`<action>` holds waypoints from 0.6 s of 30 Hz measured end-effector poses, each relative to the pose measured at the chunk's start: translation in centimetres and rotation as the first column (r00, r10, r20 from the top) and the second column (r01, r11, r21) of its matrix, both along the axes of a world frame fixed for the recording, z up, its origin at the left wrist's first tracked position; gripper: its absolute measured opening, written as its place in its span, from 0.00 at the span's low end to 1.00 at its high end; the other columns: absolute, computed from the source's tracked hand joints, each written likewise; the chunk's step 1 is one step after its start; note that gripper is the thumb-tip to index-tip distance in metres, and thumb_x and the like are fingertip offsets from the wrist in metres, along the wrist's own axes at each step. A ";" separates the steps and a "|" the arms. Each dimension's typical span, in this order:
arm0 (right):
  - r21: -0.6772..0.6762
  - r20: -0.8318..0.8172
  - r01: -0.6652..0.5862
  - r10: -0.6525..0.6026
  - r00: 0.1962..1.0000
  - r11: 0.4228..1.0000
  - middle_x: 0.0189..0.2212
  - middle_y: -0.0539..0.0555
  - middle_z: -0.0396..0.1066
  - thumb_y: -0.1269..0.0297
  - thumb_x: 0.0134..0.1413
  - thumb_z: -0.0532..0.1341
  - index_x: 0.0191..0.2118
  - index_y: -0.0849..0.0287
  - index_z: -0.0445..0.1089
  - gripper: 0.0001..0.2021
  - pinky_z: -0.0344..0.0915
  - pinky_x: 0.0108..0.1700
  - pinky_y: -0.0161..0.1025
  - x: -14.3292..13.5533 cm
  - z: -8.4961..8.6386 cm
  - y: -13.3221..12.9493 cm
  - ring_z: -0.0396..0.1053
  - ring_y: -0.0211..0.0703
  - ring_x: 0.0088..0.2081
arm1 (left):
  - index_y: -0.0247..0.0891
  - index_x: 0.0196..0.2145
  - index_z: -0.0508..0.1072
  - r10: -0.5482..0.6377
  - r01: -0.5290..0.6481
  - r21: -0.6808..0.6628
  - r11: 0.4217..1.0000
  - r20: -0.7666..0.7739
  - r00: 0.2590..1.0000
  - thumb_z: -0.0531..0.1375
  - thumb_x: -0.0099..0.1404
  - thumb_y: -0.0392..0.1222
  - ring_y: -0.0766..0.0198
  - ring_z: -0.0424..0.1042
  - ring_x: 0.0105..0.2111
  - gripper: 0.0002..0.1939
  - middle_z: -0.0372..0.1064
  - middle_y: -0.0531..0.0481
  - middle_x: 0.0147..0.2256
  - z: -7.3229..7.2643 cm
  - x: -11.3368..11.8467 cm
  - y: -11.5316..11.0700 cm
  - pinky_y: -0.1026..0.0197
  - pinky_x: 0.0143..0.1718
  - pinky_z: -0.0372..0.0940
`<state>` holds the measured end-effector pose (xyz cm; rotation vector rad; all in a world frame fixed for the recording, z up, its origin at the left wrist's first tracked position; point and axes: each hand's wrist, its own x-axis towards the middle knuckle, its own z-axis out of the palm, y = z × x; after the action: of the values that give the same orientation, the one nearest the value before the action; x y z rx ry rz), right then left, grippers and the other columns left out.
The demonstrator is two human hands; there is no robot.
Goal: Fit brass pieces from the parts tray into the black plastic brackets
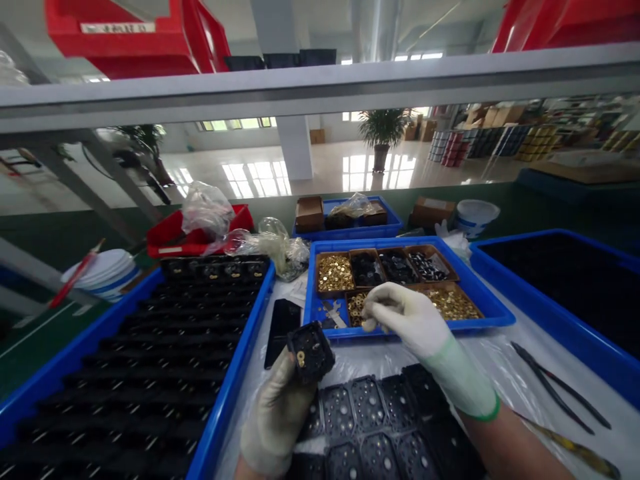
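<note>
My left hand (pixel 277 413), in a white glove, grips a square black plastic housing (pixel 313 353) with a brass piece set in its face. Gloved too, my right hand (pixel 405 317) is over the front edge of a blue parts tray (pixel 500 317), beside a compartment of brass rings (pixel 356 307). Its fingers are bent together, and whatever they may hold is hidden. Several more black housings (pixel 367 403) lie in rows on the table below my hands. Other compartments of the tray hold brass parts (pixel 335 272) and small black parts (pixel 367 268).
On the left, a large blue tray (pixel 235 373) is filled with rows of black housings. A dark phone-like slab (pixel 283 327) lies beside it. Pliers (pixel 555 383) and a yellow-handled tool (pixel 575 447) lie at right, near another blue tray (pixel 545 310). A shelf (pixel 320 90) crosses overhead.
</note>
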<state>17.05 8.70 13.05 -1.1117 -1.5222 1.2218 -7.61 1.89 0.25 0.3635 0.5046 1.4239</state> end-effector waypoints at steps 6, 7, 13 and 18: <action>-0.080 -0.088 -0.136 0.129 0.988 0.988 0.30 0.46 0.81 0.62 0.55 0.68 0.41 0.54 0.78 0.08 0.76 0.37 0.39 -4.4 -0.5 -3.4 0.82 0.41 0.28 | 0.46 0.52 0.89 0.034 -0.017 0.110 0.994 -0.155 0.987 0.78 0.65 0.52 0.53 0.85 0.49 0.20 0.89 0.47 0.47 3.3 1.1 -0.5 0.49 0.69 0.71; -0.111 -0.084 -0.154 0.145 0.986 0.982 0.28 0.45 0.80 0.62 0.56 0.68 0.41 0.54 0.78 0.07 0.75 0.35 0.38 -4.8 -0.7 -3.8 0.80 0.40 0.26 | 0.46 0.54 0.88 0.047 -0.026 0.118 0.993 -0.178 0.983 0.78 0.64 0.53 0.51 0.85 0.50 0.22 0.89 0.46 0.49 3.6 1.1 -0.5 0.46 0.69 0.71; 0.105 0.083 -0.102 0.094 0.992 0.989 0.33 0.47 0.79 0.78 0.55 0.70 0.32 0.53 0.84 0.10 0.70 0.43 0.36 -5.5 -1.4 -4.7 0.78 0.39 0.38 | 0.48 0.63 0.83 0.026 0.005 0.135 0.991 -0.229 0.973 0.78 0.64 0.52 0.46 0.82 0.59 0.31 0.88 0.46 0.50 3.7 0.9 -0.9 0.47 0.72 0.68; 0.076 0.188 -0.140 0.124 0.974 0.987 0.30 0.46 0.74 0.83 0.53 0.73 0.33 0.53 0.88 0.14 0.66 0.38 0.35 -5.8 -1.5 -4.7 0.73 0.38 0.34 | 0.47 0.65 0.81 0.000 0.037 0.133 0.990 -0.265 0.964 0.79 0.63 0.52 0.40 0.78 0.64 0.34 0.85 0.42 0.57 3.8 0.9 -1.1 0.42 0.73 0.67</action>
<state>11.25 3.98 11.51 -1.1029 -1.7968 1.1531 -6.67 0.75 4.01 0.6737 0.6191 1.4029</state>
